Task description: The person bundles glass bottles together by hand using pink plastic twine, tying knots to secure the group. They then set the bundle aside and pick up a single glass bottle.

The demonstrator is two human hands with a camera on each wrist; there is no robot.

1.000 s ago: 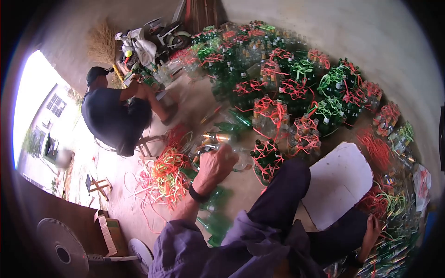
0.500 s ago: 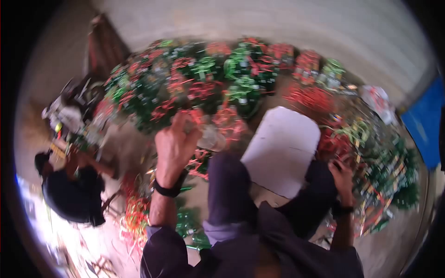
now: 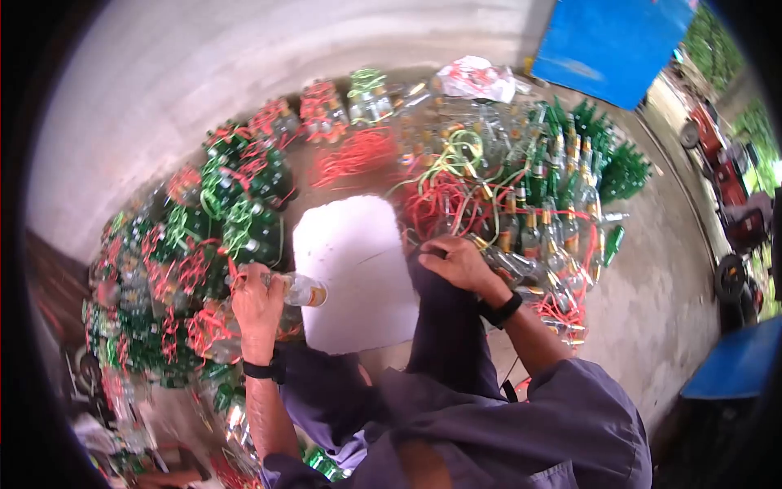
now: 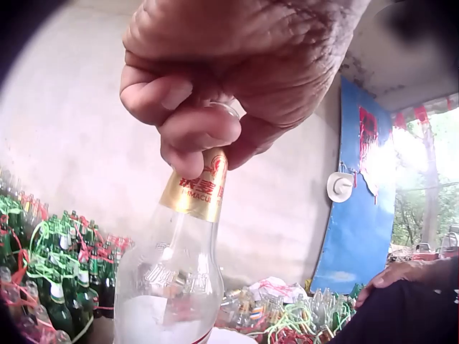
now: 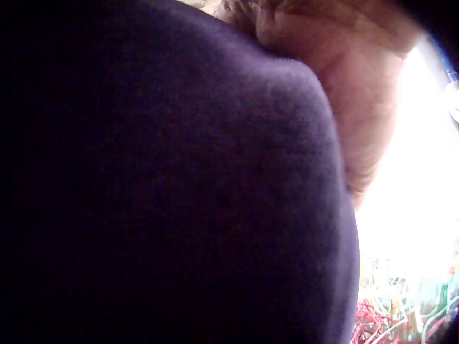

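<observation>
My left hand grips a clear glass bottle by its neck, beside the left edge of a white board. In the left wrist view the fingers of that hand curl round the gold-labelled neck of the bottle, whose body hangs below. On the dark-trousered knee rests my right hand, holding nothing that shows. The right wrist view has the knee covering most of the picture, with part of the hand behind it; its fingertips are hidden there.
Bundles of green and clear bottles tied with red and green straps stand at the left. Loose bottles lie and stand at the right, beside tangled straps. Red straps lie beyond the board. A blue panel is at the back.
The head view has swung to the right, bringing the loose bottles and blue panel in. My left hand has moved with its bottle from the floor area at the left to beside the white board.
</observation>
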